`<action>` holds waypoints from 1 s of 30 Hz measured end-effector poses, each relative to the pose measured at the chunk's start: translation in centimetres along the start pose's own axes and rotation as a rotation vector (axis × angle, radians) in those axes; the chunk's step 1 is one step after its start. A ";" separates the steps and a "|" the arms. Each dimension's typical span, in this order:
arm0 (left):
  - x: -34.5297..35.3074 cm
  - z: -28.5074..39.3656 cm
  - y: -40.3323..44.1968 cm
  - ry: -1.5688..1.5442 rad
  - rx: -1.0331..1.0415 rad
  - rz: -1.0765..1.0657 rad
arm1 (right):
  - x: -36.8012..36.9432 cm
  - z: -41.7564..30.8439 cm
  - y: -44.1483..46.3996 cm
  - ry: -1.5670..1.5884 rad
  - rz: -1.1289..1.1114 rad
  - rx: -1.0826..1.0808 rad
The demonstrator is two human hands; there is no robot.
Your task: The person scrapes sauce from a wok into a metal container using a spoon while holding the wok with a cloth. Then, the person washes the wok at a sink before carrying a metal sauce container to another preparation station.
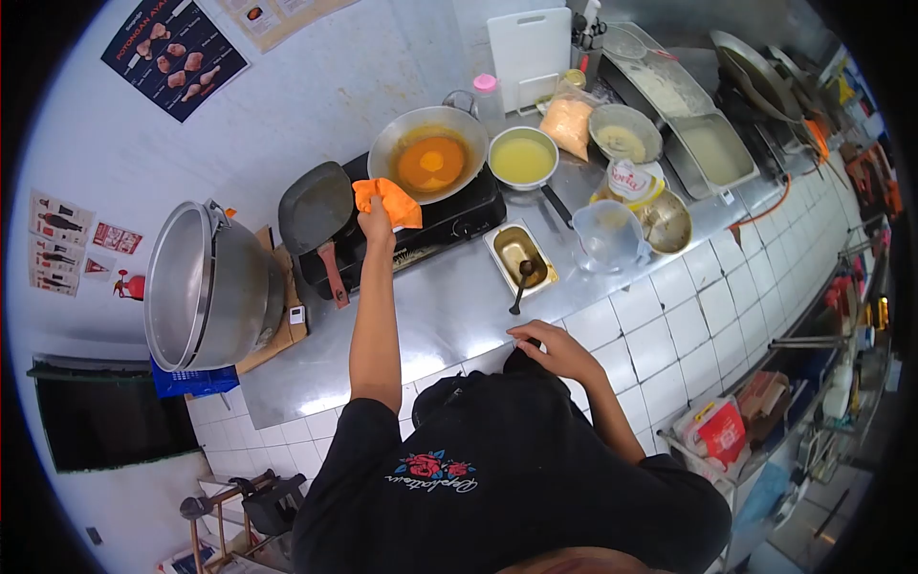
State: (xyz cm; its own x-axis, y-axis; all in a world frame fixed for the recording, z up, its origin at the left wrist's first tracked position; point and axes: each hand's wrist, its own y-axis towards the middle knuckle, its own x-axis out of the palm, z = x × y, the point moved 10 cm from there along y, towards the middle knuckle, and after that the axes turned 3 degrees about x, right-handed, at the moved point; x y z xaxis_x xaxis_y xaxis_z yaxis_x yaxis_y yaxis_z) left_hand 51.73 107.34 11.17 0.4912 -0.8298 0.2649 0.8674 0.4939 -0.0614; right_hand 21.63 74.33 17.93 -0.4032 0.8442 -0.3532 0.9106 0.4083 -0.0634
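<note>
My left hand (376, 222) is closed on an orange cloth (398, 203), which lies against the near left rim of a wok (380, 153). Orange-brown liquid with a yellow patch in its middle fills the bottom of the wok. Underneath is a black gas stove (459, 228). Just left of the cloth rests a dark square pan (316, 206) with a reddish handle. My right hand (557, 350) hovers by the counter's front edge with its fingers loosely apart and nothing visible in them. Nearest to it is a small metal tray (499, 251) with a dark spoon (524, 277).
A saucepan of yellow liquid (523, 161) stands right of the wok, its handle pointing toward me. Further right are a plastic jug (612, 237), bowls and metal trays. At the left stands a large pot (182, 277). A steel counter (430, 320) runs along the front.
</note>
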 end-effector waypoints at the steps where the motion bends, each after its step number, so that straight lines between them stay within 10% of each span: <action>1: 0.0 0.2 -0.8 -0.014 -0.017 -0.022 | 0.5 -0.2 -0.6 0.013 -0.002 0.018; 12: -1.4 1.3 -7.7 -0.199 0.015 -0.123 | 3.5 0.8 -7.8 0.092 0.205 0.148; 16: -3.6 2.7 -11.9 -0.200 -0.004 -0.109 | 1.6 12.0 -8.9 0.295 0.410 0.284; 30: -15.1 3.4 -24.6 -0.116 0.090 0.161 | -2.9 25.6 5.0 0.680 0.609 0.339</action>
State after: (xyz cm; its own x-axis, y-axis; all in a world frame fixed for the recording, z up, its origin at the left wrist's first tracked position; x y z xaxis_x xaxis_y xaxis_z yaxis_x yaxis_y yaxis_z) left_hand 22.67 108.65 11.96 0.6062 -0.7051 0.3679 0.7650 0.6435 -0.0270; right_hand 29.72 65.03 -5.23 0.2761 0.9415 0.1931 0.9153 -0.1963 -0.3516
